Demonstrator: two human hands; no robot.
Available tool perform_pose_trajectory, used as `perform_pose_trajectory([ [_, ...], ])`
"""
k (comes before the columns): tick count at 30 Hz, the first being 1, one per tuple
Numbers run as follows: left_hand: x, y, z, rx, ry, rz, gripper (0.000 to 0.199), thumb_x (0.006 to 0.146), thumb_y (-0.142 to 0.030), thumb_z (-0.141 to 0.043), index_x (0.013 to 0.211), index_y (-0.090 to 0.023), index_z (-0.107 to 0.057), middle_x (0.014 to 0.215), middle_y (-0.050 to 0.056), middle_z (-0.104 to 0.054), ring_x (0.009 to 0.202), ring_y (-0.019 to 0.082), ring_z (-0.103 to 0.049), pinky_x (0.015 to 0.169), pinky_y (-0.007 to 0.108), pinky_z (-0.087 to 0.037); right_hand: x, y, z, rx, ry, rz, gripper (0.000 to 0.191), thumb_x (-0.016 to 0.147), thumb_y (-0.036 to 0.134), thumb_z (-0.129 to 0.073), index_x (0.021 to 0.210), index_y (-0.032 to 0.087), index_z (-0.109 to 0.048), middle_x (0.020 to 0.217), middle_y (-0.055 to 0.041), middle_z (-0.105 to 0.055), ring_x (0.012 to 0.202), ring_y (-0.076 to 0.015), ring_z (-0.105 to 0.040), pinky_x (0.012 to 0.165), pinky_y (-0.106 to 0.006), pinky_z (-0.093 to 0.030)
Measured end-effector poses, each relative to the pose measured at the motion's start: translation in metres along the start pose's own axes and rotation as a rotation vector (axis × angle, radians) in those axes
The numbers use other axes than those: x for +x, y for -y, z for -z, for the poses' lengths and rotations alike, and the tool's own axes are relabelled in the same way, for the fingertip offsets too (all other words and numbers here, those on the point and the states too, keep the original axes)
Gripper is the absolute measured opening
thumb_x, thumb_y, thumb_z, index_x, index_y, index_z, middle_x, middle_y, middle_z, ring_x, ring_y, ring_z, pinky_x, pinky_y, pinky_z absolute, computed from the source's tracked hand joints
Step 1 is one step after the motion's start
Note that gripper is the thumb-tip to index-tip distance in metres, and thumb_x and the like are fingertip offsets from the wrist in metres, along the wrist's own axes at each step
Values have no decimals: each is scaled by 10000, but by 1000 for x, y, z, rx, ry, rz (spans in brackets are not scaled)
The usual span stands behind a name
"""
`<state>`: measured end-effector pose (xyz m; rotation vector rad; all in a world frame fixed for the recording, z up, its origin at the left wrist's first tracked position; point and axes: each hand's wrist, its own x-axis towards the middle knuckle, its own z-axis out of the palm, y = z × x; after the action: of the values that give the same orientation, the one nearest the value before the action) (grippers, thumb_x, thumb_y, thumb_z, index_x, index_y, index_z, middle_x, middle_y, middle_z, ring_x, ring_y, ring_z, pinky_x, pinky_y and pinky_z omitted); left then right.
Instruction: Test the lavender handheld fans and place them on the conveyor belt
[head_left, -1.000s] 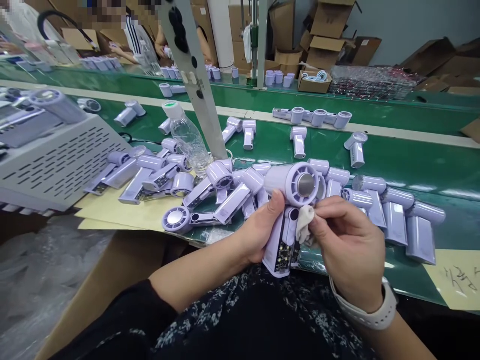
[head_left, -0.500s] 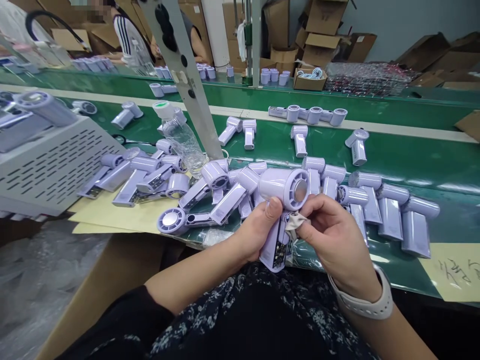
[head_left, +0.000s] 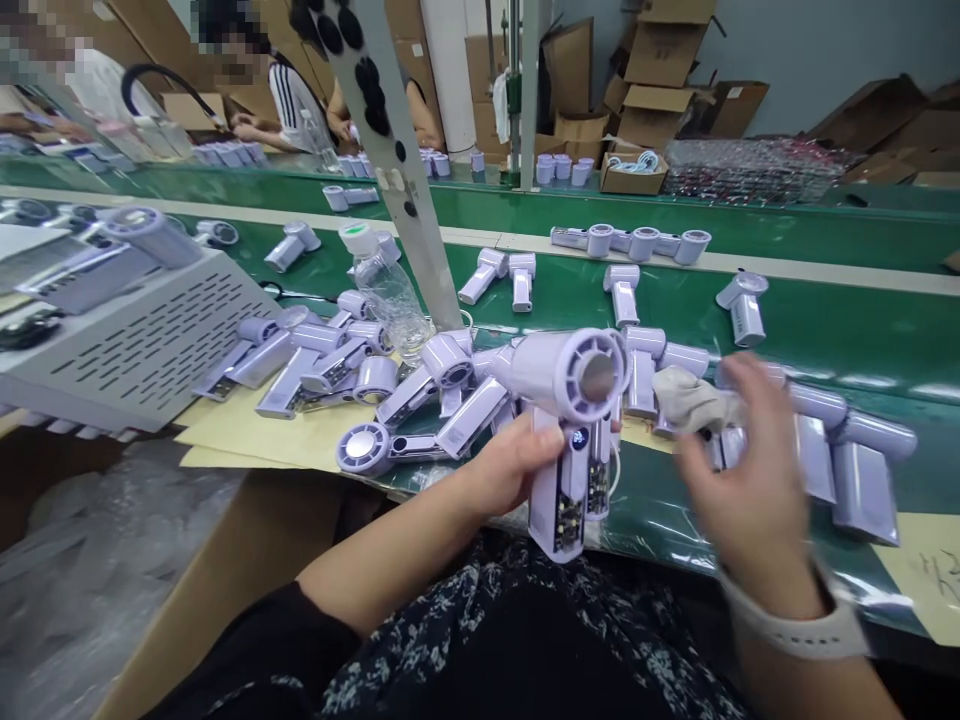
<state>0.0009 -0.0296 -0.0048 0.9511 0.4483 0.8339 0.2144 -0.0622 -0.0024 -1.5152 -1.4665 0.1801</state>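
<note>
My left hand is wrapped round the handle of a lilac handheld fan. The fan is upright, its round grille facing right and its handle open on a circuit board, with a small lit display near the top. Directly behind shows another fan handle with exposed circuitry; whether my hand grips it too, I cannot tell. My right hand, blurred, has its thumb and fingers spread. At its fingertips a crumpled off-white cloth lies over a row of lilac fans.
Several more fans are heaped on yellow paper at left, beside a clear bottle and a slotted grey metal box. A slanted metal post rises from the green bench. People sit across it, near cardboard boxes.
My right hand has moved away from the held fan to the right, its fingers opening; the cloth has gone right too. My left hand still holds the fan. The view has shifted slightly left.
</note>
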Motion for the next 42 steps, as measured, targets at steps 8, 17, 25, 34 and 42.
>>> perform_pose_trajectory([
  [8,9,-4,14,235,-144,-135,522,757,-605,-825,1081,-206,-736,1024,87,-699,949,238,-667,862,358,-570,-26,-8,2,977,514,-365,472,797,346,-884,1199,282,-645,941,-25,-702,825,-219,-708,772,-387,-607],
  [17,10,9,-17,-10,146,-20,392,865,-278,-770,1165,-220,-524,932,-4,-622,743,160,-686,726,346,-603,-27,-4,6,1093,394,-387,271,910,398,-733,1113,251,-630,1017,-38,-661,764,-177,-636,662,-330,-567],
  [25,11,10,-13,-24,6,-24,485,785,-269,-813,1148,-207,-497,882,-14,-630,684,158,-671,650,318,-571,-34,-4,-4,1062,338,-506,269,895,377,-740,1102,252,-622,939,-10,-658,726,-161,-617,670,-309,-547],
  [34,9,11,-6,15,-145,-4,463,779,-277,-797,1113,-202,-485,887,-10,-606,690,147,-634,619,301,-538,-38,-1,-14,1144,360,-647,275,860,389,-751,1056,225,-650,955,-24,-672,720,-156,-634,652,-294,-556],
  [42,7,18,1,51,3,-46,378,834,-362,-772,1055,-209,-507,878,-18,-605,655,132,-625,589,280,-530,-40,2,-12,1136,449,-561,255,903,420,-717,1024,217,-622,900,-20,-669,647,-157,-638,587,-301,-567],
])
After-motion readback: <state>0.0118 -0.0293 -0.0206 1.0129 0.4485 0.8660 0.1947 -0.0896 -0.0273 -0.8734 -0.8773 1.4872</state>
